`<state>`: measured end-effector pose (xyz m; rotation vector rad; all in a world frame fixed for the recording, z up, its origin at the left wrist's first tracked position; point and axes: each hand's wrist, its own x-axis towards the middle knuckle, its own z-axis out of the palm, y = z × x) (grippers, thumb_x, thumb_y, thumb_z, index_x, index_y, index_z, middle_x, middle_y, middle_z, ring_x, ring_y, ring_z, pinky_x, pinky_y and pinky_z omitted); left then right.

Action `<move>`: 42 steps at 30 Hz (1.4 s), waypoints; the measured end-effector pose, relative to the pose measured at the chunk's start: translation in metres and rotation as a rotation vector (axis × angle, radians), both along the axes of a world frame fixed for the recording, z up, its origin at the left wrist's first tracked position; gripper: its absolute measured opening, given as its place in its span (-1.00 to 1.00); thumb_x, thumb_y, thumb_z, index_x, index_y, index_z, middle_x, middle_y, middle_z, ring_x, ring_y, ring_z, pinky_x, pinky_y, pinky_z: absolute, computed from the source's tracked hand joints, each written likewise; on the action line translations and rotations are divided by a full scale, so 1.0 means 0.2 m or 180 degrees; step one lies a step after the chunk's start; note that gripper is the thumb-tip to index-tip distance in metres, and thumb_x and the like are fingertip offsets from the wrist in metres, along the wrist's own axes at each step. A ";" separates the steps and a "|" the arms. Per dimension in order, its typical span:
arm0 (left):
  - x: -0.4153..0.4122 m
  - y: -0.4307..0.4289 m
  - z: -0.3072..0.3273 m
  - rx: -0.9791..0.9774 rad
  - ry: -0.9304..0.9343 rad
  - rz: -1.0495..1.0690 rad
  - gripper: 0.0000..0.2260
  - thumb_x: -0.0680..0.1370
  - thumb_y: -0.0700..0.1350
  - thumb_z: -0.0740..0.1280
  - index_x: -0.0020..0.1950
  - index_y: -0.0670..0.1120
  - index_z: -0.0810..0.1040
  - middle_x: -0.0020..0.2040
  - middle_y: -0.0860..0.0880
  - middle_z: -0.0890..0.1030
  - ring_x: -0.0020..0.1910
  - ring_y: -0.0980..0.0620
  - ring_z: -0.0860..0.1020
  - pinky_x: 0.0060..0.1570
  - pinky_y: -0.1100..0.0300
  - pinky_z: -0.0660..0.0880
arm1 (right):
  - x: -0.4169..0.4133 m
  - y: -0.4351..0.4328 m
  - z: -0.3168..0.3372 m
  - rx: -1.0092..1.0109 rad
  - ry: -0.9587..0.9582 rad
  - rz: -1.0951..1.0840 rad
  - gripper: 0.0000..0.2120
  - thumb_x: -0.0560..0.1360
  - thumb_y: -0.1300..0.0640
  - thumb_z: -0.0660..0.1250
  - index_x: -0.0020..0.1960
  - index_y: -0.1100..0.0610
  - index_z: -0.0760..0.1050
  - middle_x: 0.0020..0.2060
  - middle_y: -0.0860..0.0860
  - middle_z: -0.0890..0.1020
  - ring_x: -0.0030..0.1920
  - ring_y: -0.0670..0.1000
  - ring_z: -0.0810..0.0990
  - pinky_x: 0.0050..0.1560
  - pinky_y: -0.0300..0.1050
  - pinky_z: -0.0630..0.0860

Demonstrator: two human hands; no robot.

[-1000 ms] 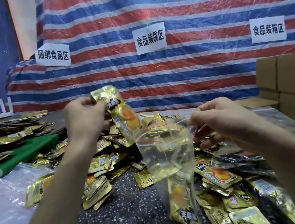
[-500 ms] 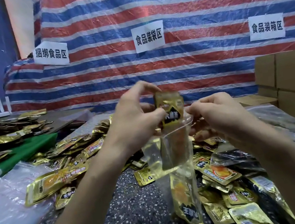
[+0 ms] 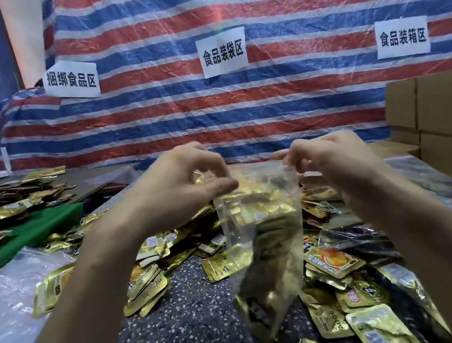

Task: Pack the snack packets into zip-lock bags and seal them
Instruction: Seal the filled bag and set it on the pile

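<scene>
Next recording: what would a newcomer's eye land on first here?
A clear zip-lock bag stuffed with gold snack packets hangs mid-frame, its top corner pinched by the right hand, the left hand at its mouth. Beneath it, loose gold packets heap across the speckled table. Behind, a red, white and blue striped tarp carries three white paper signs.

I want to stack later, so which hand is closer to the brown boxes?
Right. The right hand, pinching the zip-lock bag's top corner, sits left of the boxes; the left hand is further left, across the bag.
</scene>
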<state>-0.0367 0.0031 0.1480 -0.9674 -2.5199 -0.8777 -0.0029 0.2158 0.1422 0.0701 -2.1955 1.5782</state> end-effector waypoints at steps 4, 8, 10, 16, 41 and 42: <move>-0.01 0.02 -0.01 0.0379 0.0392 0.0309 -0.90 0.53 0.09 0.36 -0.14 0.11 0.59 0.06 0.07 0.55 0.07 0.08 0.53 0.12 0.00 0.48 | 0.01 0.00 0.00 -0.0355 -0.0081 0.0676 -0.77 0.50 0.26 0.32 -0.33 0.20 0.60 -0.18 0.19 0.74 -0.12 0.13 0.74 0.09 0.17 0.62; 0.01 0.04 0.00 0.1147 0.0030 -0.0197 -0.89 0.51 0.01 0.39 -0.12 -0.01 0.62 -0.12 0.12 0.69 -0.08 0.16 0.66 0.06 0.00 0.58 | 0.00 0.02 -0.01 -0.0228 -0.0007 0.1022 -0.79 0.50 0.12 0.39 -0.10 0.29 0.64 -0.13 0.13 0.75 -0.12 0.11 0.74 -0.16 -0.09 0.65; 0.02 0.03 0.00 0.1406 -0.0154 -0.0605 -0.87 0.45 -0.01 0.38 -0.14 -0.06 0.62 -0.02 -0.04 0.68 0.04 -0.01 0.67 0.17 -0.09 0.58 | 0.00 0.05 0.00 -0.0132 0.0003 0.1168 -0.67 0.40 -0.03 0.43 -0.10 0.26 0.66 -0.11 0.13 0.74 -0.10 0.09 0.73 -0.11 -0.11 0.66; 0.03 0.03 -0.01 0.1632 -0.0569 -0.1167 -0.87 0.44 -0.13 0.37 -0.11 -0.18 0.58 0.17 -0.19 0.60 0.18 -0.09 0.60 0.21 0.08 0.56 | 0.03 0.13 0.01 0.0398 -0.0462 0.1971 -0.52 0.31 0.27 0.58 0.17 0.07 0.54 0.11 0.22 0.68 0.10 0.18 0.68 0.17 0.11 0.61; -0.03 -0.07 0.00 0.0394 -0.0480 -0.0923 -0.86 0.44 0.04 0.43 -0.12 0.04 0.73 0.05 0.06 0.66 0.13 0.07 0.61 0.20 0.00 0.52 | 0.08 0.16 0.03 0.2502 -0.1072 0.1253 -0.85 0.47 -0.07 0.47 0.04 -0.21 0.63 -0.07 -0.14 0.69 -0.08 -0.17 0.64 -0.04 -0.14 0.48; -0.02 -0.08 0.00 0.0262 -0.0564 -0.0971 -0.87 0.44 0.03 0.44 -0.11 0.03 0.73 0.06 0.05 0.66 0.13 0.06 0.61 0.21 -0.03 0.53 | 0.08 0.15 0.03 0.2554 -0.1110 0.1221 -0.87 0.46 -0.08 0.48 0.00 -0.23 0.62 -0.11 -0.15 0.68 -0.12 -0.16 0.62 -0.09 -0.16 0.43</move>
